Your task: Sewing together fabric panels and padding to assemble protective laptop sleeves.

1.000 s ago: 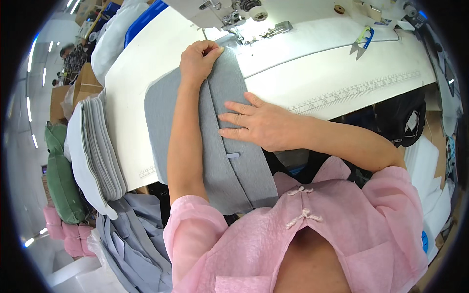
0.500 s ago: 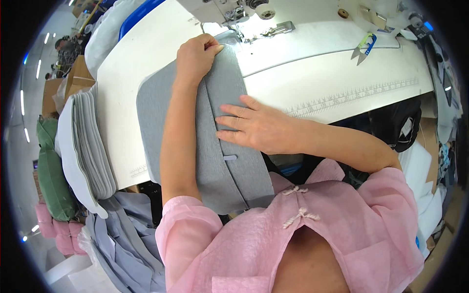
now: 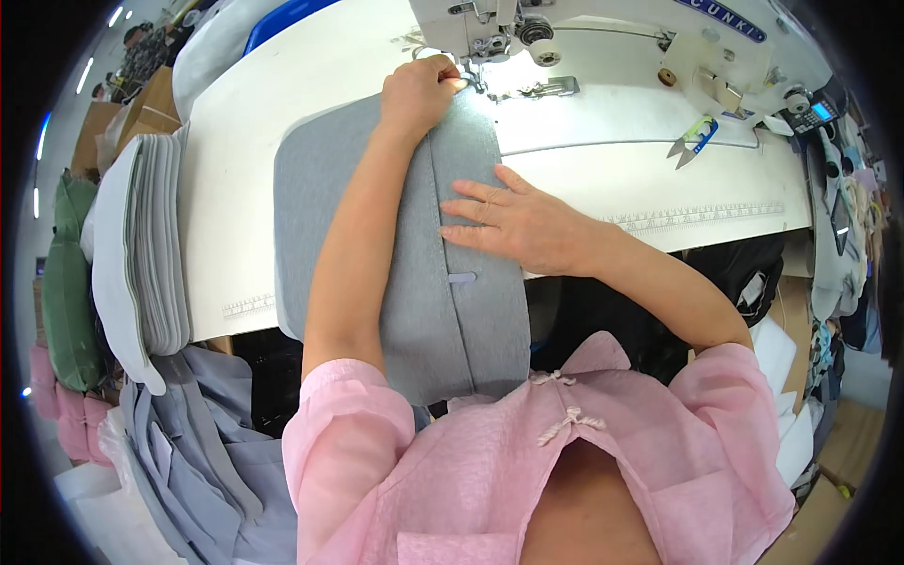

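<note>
A grey fabric panel (image 3: 330, 207) with rounded corners lies on the white sewing table, its near end hanging over the front edge toward my lap. A seam runs lengthwise along it, with a small pale lavender tab (image 3: 462, 278) beside that seam. My left hand (image 3: 421, 97) pinches the panel's far edge, thumb and fingertips closed, just left of the sewing machine's lit presser foot (image 3: 476, 80). Farther down the panel, my right hand (image 3: 527, 221) rests flat with fingers spread, near the right edge. Whether the needle is in the fabric is too small to tell.
Green-and-blue thread snips (image 3: 693, 141) lie on the table at the right, beyond a printed ruler strip (image 3: 697, 218). Stacked grey panels (image 3: 160, 245) stand at the table's left edge, above draped grey cloth (image 3: 198, 443). A brown bobbin (image 3: 667, 77) sits near the machine.
The panel has moved a little toward the machine, and my left hand's fingertips are closer to the presser foot. My right hand still lies flat on the fabric. The whole view has shifted slightly.
</note>
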Demonstrator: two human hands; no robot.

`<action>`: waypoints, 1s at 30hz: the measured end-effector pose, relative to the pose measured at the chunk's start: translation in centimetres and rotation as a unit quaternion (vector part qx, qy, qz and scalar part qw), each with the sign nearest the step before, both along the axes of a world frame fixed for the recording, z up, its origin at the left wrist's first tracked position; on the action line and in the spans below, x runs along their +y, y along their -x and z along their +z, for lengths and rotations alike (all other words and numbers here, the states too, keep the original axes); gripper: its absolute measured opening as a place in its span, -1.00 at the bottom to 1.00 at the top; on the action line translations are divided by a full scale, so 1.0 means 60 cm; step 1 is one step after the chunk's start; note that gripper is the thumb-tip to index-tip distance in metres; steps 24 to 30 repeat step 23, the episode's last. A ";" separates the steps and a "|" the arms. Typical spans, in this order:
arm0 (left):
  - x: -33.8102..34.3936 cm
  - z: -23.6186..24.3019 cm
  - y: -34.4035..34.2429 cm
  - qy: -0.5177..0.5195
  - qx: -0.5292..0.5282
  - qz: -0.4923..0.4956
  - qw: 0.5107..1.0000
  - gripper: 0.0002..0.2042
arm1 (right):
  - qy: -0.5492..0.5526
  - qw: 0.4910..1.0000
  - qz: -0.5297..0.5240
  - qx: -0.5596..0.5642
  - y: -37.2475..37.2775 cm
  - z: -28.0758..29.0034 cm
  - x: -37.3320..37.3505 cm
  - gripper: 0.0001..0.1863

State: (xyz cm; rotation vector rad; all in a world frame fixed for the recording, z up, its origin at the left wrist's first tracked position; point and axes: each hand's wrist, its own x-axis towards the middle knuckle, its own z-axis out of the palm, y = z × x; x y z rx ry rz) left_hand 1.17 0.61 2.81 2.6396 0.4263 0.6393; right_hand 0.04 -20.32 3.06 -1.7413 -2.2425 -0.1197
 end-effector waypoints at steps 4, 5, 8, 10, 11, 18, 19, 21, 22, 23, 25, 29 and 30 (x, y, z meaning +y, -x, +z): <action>-0.003 -0.001 -0.003 -0.014 -0.003 0.011 1.000 -0.86 | -0.007 1.000 -0.001 0.001 -0.006 -0.003 -0.002 -0.55; -0.004 -0.001 -0.004 -0.026 0.007 0.014 1.000 -0.87 | 0.002 1.000 0.001 0.004 -0.008 -0.002 -0.003 -0.54; -0.007 0.001 -0.011 -0.054 0.010 0.022 0.998 -0.84 | 0.018 1.000 -0.010 0.002 -0.018 -0.009 -0.005 -0.52; -0.009 0.000 -0.015 -0.071 0.005 0.023 0.997 -0.81 | 0.024 0.999 -0.027 0.000 -0.027 -0.009 -0.009 -0.50; -0.008 -0.002 -0.015 -0.068 0.013 0.033 0.997 -0.81 | 0.037 0.999 -0.029 0.010 -0.030 -0.006 -0.013 -0.49; -0.005 -0.005 0.012 -0.099 0.020 0.080 0.992 -0.77 | 0.061 0.994 -0.062 0.068 -0.007 0.010 -0.029 -0.41; 0.001 -0.005 0.028 -0.155 -0.035 0.090 0.983 -0.72 | 0.057 0.994 -0.062 0.072 0.007 0.012 -0.035 -0.41; -0.035 0.011 0.061 -0.109 0.014 -0.007 0.994 -0.47 | -0.019 0.983 -0.124 0.136 0.017 0.002 -0.072 -0.39; -0.074 0.021 0.091 -0.114 0.026 -0.061 0.991 -0.39 | -0.022 0.979 -0.140 0.143 0.019 -0.003 -0.096 -0.39; -0.075 0.024 0.101 -0.120 0.033 -0.064 0.990 -0.39 | -0.049 0.971 -0.151 0.177 0.038 -0.001 -0.105 -0.36; -0.075 0.024 0.101 -0.120 0.033 -0.064 0.990 -0.39 | -0.049 0.971 -0.151 0.177 0.038 -0.001 -0.105 -0.36; -0.075 0.024 0.101 -0.120 0.033 -0.064 0.990 -0.39 | -0.049 0.971 -0.151 0.177 0.038 -0.001 -0.105 -0.36; -0.075 0.024 0.101 -0.120 0.033 -0.064 0.990 -0.39 | -0.049 0.971 -0.151 0.177 0.038 -0.001 -0.105 -0.36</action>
